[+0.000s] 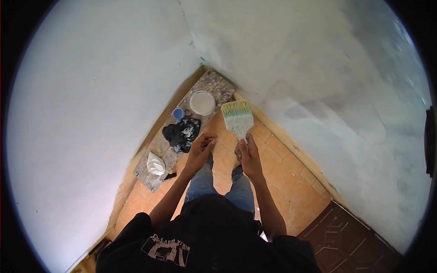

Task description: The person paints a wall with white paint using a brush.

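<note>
My right hand is wrapped round the handle of a wide paintbrush, held bristles up. Its bristles are yellowish at the tip and greenish lower down, and the ferrule is smeared with white. To the left, my left hand is apart from the brush, fingers loosely curled, with thumb and fingertips near each other; I see nothing between them. Beyond it a black plastic bag with white smears lies on a paint-spotted wooden bench. A round white tub or lid and a blue cup stand there too.
A white plastic bag lies at the near end of the bench, with a dark handle-like object beside it. Pale walls meet in a corner ahead. Orange floor tiles run under my feet, and a brown patterned mat lies at right.
</note>
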The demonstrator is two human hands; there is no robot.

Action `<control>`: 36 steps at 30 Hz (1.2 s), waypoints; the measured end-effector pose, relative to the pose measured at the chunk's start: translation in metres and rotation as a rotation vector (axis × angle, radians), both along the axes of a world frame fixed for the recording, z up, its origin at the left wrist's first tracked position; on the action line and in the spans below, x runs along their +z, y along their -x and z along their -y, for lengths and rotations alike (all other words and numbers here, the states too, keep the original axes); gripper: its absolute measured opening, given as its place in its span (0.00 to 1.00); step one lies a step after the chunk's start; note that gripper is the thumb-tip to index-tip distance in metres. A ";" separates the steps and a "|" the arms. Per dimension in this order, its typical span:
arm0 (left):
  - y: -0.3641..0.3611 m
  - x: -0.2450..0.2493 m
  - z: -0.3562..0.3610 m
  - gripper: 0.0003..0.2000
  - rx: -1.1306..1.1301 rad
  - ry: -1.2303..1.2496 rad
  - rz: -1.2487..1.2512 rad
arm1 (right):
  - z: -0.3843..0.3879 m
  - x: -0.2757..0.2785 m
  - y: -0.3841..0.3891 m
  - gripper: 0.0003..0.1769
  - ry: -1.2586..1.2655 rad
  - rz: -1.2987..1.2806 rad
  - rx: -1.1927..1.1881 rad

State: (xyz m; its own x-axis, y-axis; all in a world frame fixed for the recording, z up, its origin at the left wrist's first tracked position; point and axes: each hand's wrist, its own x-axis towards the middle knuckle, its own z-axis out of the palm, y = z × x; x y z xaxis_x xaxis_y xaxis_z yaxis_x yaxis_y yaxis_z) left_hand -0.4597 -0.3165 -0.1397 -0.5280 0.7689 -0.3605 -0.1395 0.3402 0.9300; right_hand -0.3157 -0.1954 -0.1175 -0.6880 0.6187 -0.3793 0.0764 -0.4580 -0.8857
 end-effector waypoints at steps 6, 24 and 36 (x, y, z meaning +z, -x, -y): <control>0.086 -0.079 0.034 0.12 0.104 0.087 -0.042 | 0.000 -0.108 0.075 0.12 -0.141 0.253 0.123; 0.202 -0.217 -0.035 0.18 0.207 0.402 -0.473 | -0.067 -0.259 0.213 0.20 -0.882 0.828 0.588; 0.213 -0.236 -0.044 0.13 0.297 0.312 -0.409 | -0.066 -0.307 0.286 0.20 -0.911 0.968 0.847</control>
